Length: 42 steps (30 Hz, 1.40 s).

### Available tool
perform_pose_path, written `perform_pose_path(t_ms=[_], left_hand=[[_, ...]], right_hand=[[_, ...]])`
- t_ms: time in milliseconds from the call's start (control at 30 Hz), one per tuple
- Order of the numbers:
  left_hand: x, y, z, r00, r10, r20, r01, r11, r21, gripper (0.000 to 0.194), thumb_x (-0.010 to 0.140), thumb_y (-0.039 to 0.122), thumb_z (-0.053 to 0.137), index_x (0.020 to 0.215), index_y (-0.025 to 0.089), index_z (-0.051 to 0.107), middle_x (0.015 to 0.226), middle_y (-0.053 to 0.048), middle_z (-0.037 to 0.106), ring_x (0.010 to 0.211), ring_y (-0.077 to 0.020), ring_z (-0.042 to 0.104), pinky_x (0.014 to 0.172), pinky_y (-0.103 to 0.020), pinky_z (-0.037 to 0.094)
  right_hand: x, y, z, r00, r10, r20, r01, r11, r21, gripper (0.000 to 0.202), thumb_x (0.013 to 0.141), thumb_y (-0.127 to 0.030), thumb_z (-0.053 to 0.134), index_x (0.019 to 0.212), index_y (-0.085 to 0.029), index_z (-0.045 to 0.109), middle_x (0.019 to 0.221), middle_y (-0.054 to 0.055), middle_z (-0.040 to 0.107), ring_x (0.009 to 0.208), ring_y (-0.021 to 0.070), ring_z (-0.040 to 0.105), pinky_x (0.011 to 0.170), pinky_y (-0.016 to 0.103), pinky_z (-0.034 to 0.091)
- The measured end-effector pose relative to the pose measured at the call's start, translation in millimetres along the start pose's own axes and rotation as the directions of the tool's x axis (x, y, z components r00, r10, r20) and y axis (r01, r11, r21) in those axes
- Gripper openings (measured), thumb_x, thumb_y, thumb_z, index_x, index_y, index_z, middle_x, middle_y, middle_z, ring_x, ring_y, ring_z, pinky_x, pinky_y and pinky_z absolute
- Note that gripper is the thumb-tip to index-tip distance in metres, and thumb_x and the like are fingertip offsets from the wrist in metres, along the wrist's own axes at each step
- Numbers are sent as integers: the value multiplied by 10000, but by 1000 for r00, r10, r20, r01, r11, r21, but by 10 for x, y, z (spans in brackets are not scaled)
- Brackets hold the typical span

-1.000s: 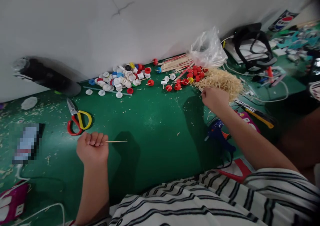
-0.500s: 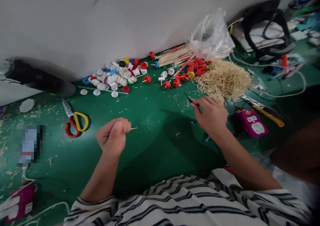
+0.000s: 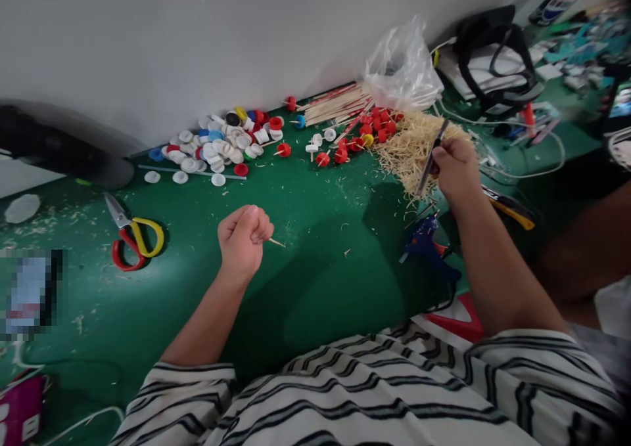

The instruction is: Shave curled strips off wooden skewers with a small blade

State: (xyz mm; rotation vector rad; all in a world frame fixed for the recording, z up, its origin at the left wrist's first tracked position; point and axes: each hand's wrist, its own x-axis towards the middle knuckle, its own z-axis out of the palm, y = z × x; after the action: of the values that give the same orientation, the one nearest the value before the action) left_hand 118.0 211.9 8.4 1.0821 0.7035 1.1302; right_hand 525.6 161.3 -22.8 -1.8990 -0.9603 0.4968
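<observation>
1. The left hand (image 3: 244,234) sat at the centre of the frame, curled into a fist around a thin wooden stick (image 3: 277,242); only its tip poked out to the right of the fingers, above the green table (image 3: 315,282).
2. The right hand (image 3: 456,167) was at the upper right, fingers closed on a dark slender tool (image 3: 430,158) that slanted up and down past the knuckles; what kind of tool could not be told.
3. That tool lay over a heap of wood slivers (image 3: 411,150).
4. Red-and-yellow scissors (image 3: 131,232) lay at the left, well apart from both hands.
5. Bottle caps (image 3: 221,145) were scattered near the wall, upper centre.
</observation>
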Motion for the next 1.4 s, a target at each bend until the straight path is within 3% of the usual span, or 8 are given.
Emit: perform_pose_path(t_ms=[367, 533, 667, 767, 1033, 1167, 1300, 1400], left_hand=[[-120, 40, -49, 1000, 17, 0, -17, 1000, 3, 560, 871, 354, 724, 492, 172, 354, 463, 51, 297, 419, -45, 277, 449, -237, 204], [-83, 42, -17, 1000, 16, -8, -17, 999, -35, 588, 834, 393, 768, 492, 179, 340, 448, 61, 289, 397, -37, 254, 427, -227, 183], [-87, 37, -6, 999, 5, -34, -7, 999, -49, 624, 806, 426, 802, 498, 179, 319, 442, 70, 282, 390, -28, 251, 415, -212, 186], [-99, 17, -32, 998, 13, -58, -16, 998, -54, 638, 819, 446, 794, 505, 179, 307, 439, 73, 276, 387, -25, 238, 408, -206, 190], [-69, -65, -30, 996, 36, -84, -43, 997, -71, 641, 776, 462, 814, 515, 190, 295, 441, 86, 260, 377, -19, 210, 390, -206, 150], [-44, -69, -14, 996, 24, -91, -31, 996, -81, 646, 732, 468, 837, 497, 192, 303, 431, 88, 257, 370, -15, 199, 385, -205, 130], [-34, -73, -49, 994, 30, -104, -38, 996, -78, 663, 738, 471, 837, 498, 191, 287, 427, 90, 246, 364, -12, 191, 382, -201, 126], [-48, -86, -74, 995, 41, -96, -48, 997, -67, 670, 763, 489, 825, 501, 189, 286, 432, 87, 244, 366, -11, 190, 381, -202, 133]], right_hand=[[-211, -236, -53, 995, 53, -81, -41, 989, 140, 203, 862, -408, 651, 870, -292, 484, 564, -52, 529, 503, 144, 430, 540, 312, 324], [-948, -404, 350, 996, -43, 83, 41, 999, 29, 125, 841, -332, 673, 889, -258, 584, 638, -25, 604, 579, 166, 532, 576, 319, 389], [-1897, -547, 846, 840, -294, 456, 464, 825, -323, 90, 942, -313, 603, 937, -249, 666, 974, 68, 734, 902, 231, 656, 680, 345, 426], [-2174, -566, 1028, 770, -289, 569, 571, 708, -414, 153, 981, -285, 545, 907, -248, 673, 955, 60, 739, 907, 229, 661, 635, 344, 386], [-893, -476, 775, 977, -56, 204, 199, 568, -799, 194, 948, -277, 542, 954, -214, 726, 1099, 151, 730, 932, 293, 668, 673, 364, 400], [-426, -435, 648, 994, 77, 77, 21, 562, -827, 174, 886, -227, 598, 977, -203, 745, 1042, 172, 727, 940, 318, 670, 733, 415, 444], [-466, -393, 542, 999, -36, 7, 28, 629, -777, 137, 868, -258, 608, 914, -229, 733, 964, 151, 731, 897, 318, 659, 731, 422, 441], [-846, -411, 452, 943, -320, 92, 299, 691, -658, 130, 885, -297, 604, 924, -246, 716, 1002, 119, 735, 905, 294, 644, 774, 416, 425]])
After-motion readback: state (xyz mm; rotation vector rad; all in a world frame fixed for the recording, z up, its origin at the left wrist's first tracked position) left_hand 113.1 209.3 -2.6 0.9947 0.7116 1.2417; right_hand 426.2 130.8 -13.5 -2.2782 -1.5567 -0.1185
